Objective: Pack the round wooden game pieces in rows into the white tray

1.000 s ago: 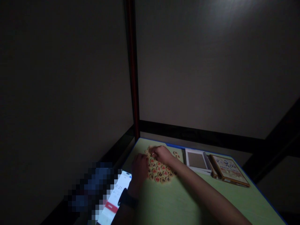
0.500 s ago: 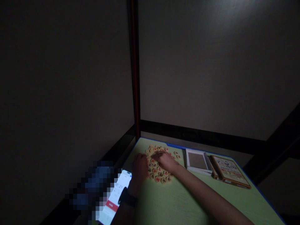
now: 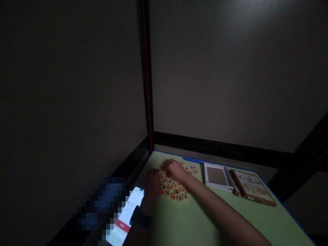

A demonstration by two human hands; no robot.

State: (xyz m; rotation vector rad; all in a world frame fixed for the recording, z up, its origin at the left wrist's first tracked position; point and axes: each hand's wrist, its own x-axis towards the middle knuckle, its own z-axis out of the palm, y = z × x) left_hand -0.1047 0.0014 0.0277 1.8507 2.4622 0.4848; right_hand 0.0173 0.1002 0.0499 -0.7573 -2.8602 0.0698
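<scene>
Round Chinese chess pieces (image 3: pixel 174 192) with red or black characters lie in a close-packed group on the green tabletop. Over the far left part of the group is my right hand (image 3: pixel 176 170), its fingers bent down and closed together at a piece, which they largely hide. My left hand (image 3: pixel 153 183), in shadow and wearing a dark wristband (image 3: pixel 139 216), rests along the left edge of the pieces; its fingers are too dark to make out. Two loose pieces (image 3: pixel 194 169) sit apart, right of the group.
A shallow white open box (image 3: pixel 230 182) stands on the table (image 3: pixel 189 222) to the right. Beside it lies a patterned box (image 3: pixel 256 188). A lit phone (image 3: pixel 125 213) showing a timer is left of my left wrist. Walls meet in a corner behind the table.
My right hand has shifted left and slightly away from me, over the far left pieces, uncovering some nearer ones. My left hand stays nearly in place.
</scene>
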